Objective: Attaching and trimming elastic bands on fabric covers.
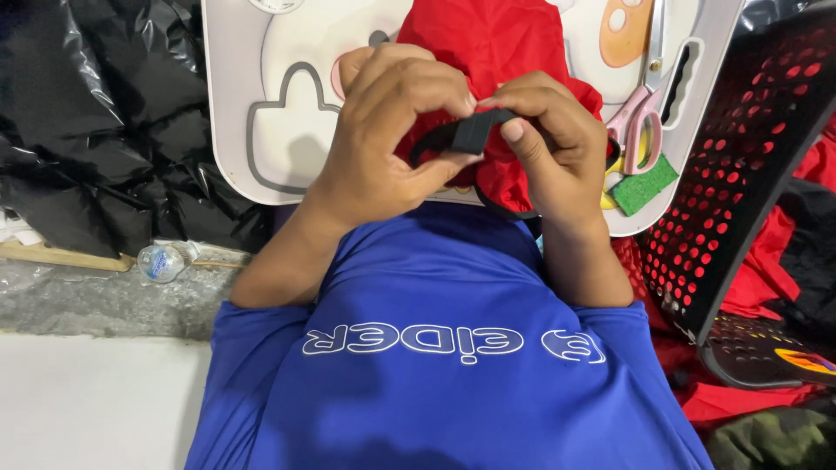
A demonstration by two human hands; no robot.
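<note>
My left hand (383,144) and my right hand (553,144) meet in front of my chest over a white lap tray (279,96). Both pinch a black strap (470,132) between thumb and fingers, the flat band folded where the fingertips touch. The strap loops down below my right hand. Under and behind it lies red fabric (492,43), bunched on the tray and partly hidden by my hands. My blue shirt fills the lower part of the view.
Pink-handled scissors (640,122) and a green sponge piece (643,184) lie on the tray's right side. A black perforated basket (740,165) with red cloth stands at right. Black plastic sheeting (96,122) and a small clear plastic bottle (164,261) lie at left.
</note>
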